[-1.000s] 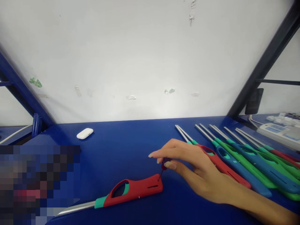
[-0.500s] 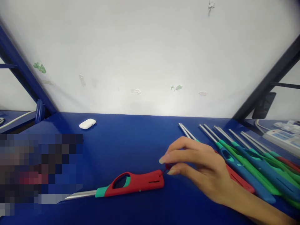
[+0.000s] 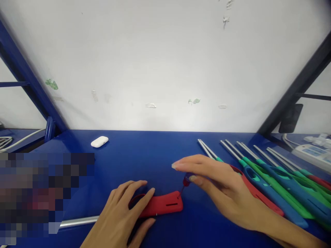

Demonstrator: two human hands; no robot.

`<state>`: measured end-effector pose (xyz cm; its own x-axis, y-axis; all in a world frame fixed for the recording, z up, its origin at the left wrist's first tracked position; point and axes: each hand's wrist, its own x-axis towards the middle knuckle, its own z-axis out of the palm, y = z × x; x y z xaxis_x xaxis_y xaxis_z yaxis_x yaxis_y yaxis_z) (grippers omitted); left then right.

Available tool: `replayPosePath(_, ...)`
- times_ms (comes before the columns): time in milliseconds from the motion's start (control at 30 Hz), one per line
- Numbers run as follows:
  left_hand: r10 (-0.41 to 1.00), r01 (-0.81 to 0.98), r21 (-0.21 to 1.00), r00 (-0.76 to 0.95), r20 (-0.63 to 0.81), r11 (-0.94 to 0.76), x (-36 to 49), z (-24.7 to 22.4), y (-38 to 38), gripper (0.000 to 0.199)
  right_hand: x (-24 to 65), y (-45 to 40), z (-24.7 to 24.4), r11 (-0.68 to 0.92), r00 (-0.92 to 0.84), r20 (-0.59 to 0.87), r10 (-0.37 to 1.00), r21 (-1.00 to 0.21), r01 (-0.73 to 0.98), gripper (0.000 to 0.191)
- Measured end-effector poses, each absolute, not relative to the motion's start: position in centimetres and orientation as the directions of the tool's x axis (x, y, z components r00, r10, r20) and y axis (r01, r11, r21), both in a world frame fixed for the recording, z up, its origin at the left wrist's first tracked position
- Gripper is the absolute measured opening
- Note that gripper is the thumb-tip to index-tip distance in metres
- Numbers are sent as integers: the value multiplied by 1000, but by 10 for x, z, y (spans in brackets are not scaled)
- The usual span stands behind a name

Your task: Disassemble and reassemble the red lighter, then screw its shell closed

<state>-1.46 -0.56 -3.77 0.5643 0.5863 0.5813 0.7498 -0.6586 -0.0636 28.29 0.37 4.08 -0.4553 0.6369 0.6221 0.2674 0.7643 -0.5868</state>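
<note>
A red gas lighter [image 3: 168, 203] with a metal tube [image 3: 79, 222] lies sideways on the blue table. My left hand [image 3: 121, 206] is over its trigger section, fingers spread along the far side and thumb by the near edge. I cannot make out any firm grip. My right hand [image 3: 219, 187] pinches a small screwdriver [image 3: 186, 181] by its dark red and blue handle, between thumb and fingers that partly hide it. The screwdriver's thin shaft slants down to a small hole near the lighter's right end.
Several blue, green and red lighters [image 3: 274, 186] lie side by side on the right, tubes toward the wall. A white rounded case [image 3: 99, 141] sits at the back left. White devices and cables [image 3: 312, 151] are at the far right. A blurred patch [image 3: 38, 193] covers the left.
My left hand has come in from below over the lighter's handle. My right hand still holds the screwdriver, its fingers a little more spread and its handle now showing more. The view has shifted slightly.
</note>
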Motion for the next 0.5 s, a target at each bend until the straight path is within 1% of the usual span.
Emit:
replayPosePath(33,597,742,-51,575,559,-668,-10,-36,-4,39,283,4,40,769,-456,630,628,-592,241,45)
replayPosePath(100,621,730,22,566,542,-683,-8,-35,-3,36,282,5,37,788,-426,671,606,-580,206,37)
replayPosePath(167,641,719,82,555,530,-690,-9,-35,-4,34,281,5,36,798,-403,693,598,-560,220,28)
replayPosePath(200,640,714,95,551,536,-694,-10,-35,-4,34,282,5,36,794,-408,684,605,-558,241,28)
replayPosePath(267,629,705,98,552,548,-703,-11,-35,-3,34,282,4,38,777,-443,644,624,-572,263,37)
replayPosePath(367,615,698,77,567,548,-712,-10,-35,1,35,285,3,40,781,-482,631,608,-584,221,50)
replayPosePath(433,599,696,49,577,555,-716,-9,-34,3,35,287,5,41,791,-455,659,599,-576,205,48)
replayPosePath(500,582,696,20,583,567,-718,-8,-34,5,35,290,8,41,783,-393,679,620,-564,262,37)
